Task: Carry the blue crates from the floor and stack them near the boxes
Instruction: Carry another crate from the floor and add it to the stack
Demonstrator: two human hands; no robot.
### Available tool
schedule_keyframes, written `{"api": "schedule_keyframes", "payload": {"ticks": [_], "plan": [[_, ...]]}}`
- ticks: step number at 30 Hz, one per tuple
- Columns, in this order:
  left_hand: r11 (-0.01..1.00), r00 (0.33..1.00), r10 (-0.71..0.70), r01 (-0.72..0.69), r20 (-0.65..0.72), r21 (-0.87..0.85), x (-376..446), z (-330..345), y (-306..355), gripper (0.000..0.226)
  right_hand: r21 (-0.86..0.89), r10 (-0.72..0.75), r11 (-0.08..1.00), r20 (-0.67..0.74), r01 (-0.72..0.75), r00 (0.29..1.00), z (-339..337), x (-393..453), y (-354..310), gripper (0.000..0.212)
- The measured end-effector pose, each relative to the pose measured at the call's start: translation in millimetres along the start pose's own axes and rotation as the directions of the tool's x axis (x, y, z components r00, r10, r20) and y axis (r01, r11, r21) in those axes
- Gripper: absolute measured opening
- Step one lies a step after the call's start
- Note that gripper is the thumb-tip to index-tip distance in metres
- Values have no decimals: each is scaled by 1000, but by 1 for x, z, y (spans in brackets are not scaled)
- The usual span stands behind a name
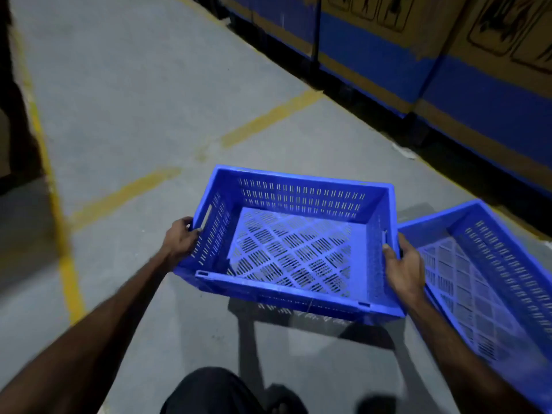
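Note:
I hold an empty blue slotted crate off the grey floor, and its shadow falls below it. My left hand grips the crate's left end by the handle slot. My right hand grips its right end. A second empty blue crate lies on the floor just to the right, touching or nearly touching the held one beside my right hand. Large cardboard boxes with blue bands stand in a row along the upper right.
Yellow painted lines cross the concrete floor ahead and run down the left side. A dark stack stands at the left edge. A scrap of white paper lies by the boxes. My dark trouser leg shows at the bottom.

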State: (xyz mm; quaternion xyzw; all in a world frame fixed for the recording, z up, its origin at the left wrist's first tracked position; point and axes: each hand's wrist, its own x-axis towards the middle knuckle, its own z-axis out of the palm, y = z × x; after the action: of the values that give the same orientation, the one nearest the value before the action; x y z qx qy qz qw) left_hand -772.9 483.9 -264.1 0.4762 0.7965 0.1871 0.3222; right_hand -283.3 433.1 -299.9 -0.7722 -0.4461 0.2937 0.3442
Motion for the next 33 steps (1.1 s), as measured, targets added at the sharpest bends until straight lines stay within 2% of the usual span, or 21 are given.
{"api": "schedule_keyframes", "payload": {"ticks": [4,11,15,18,20,24,33], "plan": [[999,998,36,-36,-52,-6,-58,-81,55,23,-20,-56,998,56,58,997,-64,-2,-91,38],[996,993,51,-58,-107,-64,-162,-247,151,24,-50,-132,989,140,140,981,-185,-26,-280,29],[989,992,42,-58,-122,-138,-223,-337,182,42,-52,-169,982,178,181,969,-242,-50,-376,31],[983,993,7,-28,-118,-183,-262,-390,195,38,-35,-200,976,232,214,952,-279,-76,-439,27],[981,990,-18,-9,-138,-192,-286,-418,203,27,-14,-218,974,249,228,944,-295,-92,-475,27],[970,979,-46,-4,-197,-244,-320,-456,211,12,23,-275,960,258,279,926,-305,-121,-520,26],[970,959,-121,60,-256,-235,-364,-492,178,14,98,-339,940,384,328,859,-291,-141,-557,8]]}}
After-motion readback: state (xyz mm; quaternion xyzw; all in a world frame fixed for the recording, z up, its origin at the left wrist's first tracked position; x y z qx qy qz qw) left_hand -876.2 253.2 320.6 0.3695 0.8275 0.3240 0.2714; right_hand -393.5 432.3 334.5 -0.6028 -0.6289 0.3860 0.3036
